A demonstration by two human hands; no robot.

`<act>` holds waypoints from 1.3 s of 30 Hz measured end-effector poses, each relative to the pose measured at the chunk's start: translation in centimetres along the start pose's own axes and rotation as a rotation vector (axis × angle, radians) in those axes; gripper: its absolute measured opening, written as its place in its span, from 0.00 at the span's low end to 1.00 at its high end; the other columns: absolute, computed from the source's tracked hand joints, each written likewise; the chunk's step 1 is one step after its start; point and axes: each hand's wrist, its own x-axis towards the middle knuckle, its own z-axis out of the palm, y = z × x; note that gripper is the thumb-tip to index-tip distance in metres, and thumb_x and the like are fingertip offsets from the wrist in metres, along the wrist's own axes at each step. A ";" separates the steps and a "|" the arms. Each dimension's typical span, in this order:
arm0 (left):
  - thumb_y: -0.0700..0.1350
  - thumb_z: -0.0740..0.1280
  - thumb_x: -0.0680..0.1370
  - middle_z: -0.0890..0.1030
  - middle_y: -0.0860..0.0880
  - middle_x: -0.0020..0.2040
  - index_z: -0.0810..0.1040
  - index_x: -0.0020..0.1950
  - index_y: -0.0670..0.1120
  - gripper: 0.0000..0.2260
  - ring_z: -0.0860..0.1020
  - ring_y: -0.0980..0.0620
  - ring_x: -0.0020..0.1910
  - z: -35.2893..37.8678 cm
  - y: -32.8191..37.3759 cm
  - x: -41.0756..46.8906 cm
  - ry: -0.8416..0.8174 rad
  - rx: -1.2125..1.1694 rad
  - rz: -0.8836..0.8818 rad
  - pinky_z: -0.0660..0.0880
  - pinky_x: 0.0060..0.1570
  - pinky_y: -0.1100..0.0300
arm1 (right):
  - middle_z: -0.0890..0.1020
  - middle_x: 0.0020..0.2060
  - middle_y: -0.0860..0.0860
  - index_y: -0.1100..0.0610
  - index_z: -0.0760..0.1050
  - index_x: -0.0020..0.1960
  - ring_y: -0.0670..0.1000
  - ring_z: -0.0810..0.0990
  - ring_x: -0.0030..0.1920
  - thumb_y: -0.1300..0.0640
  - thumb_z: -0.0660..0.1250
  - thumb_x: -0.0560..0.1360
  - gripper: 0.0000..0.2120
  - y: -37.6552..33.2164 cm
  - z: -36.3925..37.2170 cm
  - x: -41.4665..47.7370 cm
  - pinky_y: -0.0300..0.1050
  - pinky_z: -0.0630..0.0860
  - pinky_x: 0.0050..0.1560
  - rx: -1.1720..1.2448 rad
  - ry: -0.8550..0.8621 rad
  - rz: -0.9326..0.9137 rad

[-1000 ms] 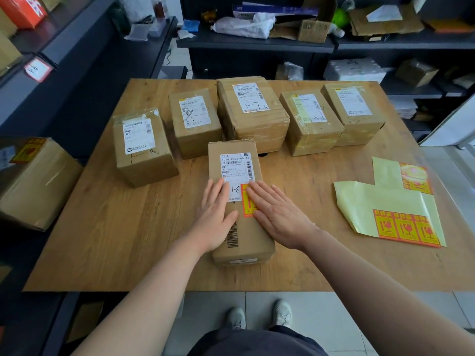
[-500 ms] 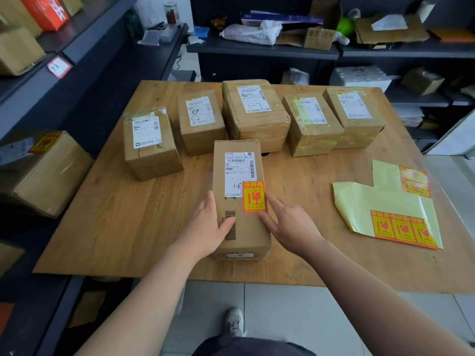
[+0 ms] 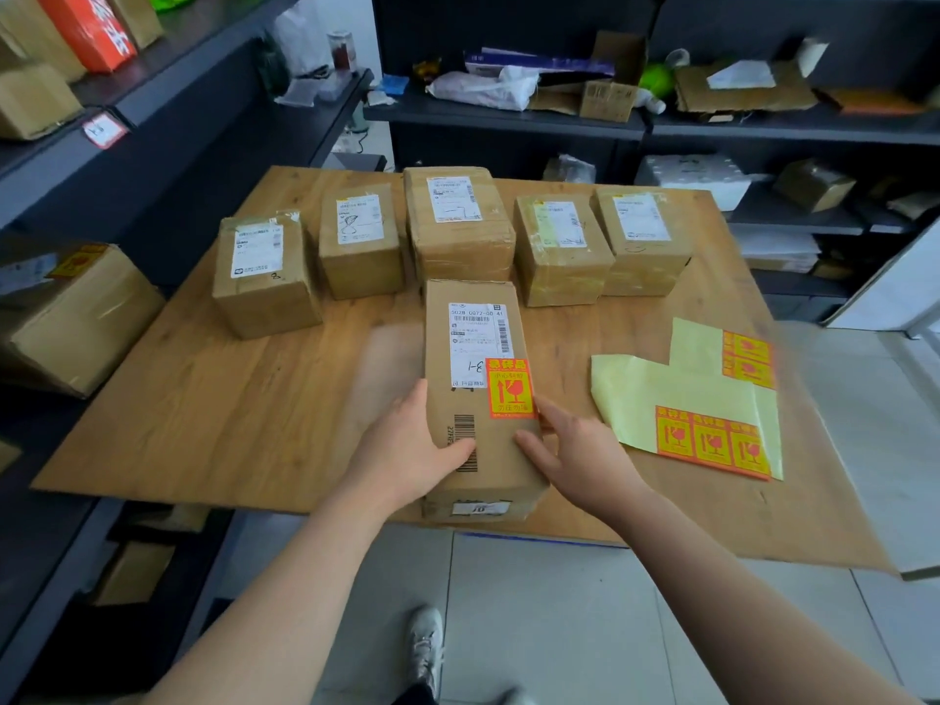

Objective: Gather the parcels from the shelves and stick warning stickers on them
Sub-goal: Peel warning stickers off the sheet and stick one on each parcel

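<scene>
A long brown parcel (image 3: 478, 450) lies at the front of the wooden table (image 3: 229, 414), its near end over the table's edge. An orange warning sticker (image 3: 510, 388) sits on its top beside the white label. My left hand (image 3: 407, 450) grips the parcel's left side with the thumb on top. My right hand (image 3: 575, 450) rests against its right side, thumb on the top. Several other brown parcels stand in a row behind it, such as the leftmost one (image 3: 262, 277) and the rightmost one (image 3: 643, 241). A yellow sticker sheet (image 3: 697, 399) with orange stickers lies to the right.
Dark shelves run along the left and back, holding boxes, bags and cardboard. A larger parcel (image 3: 76, 318) with a warning sticker sits on the left shelf. An orange box (image 3: 89, 25) stands on the upper left shelf. Tiled floor and my shoe (image 3: 424, 648) show below.
Both hands slid off the sticker and the parcel's top to its two sides, uncovering the sticker. The parcel has shifted toward the table's front edge.
</scene>
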 end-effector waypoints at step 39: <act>0.52 0.75 0.71 0.80 0.54 0.58 0.74 0.64 0.50 0.24 0.78 0.53 0.55 12.5 37.5 40.0 -0.140 -0.151 0.370 0.76 0.54 0.56 | 0.82 0.50 0.49 0.50 0.70 0.66 0.52 0.80 0.46 0.46 0.58 0.80 0.17 32.6 -31.3 24.7 0.46 0.76 0.43 -0.186 0.279 0.287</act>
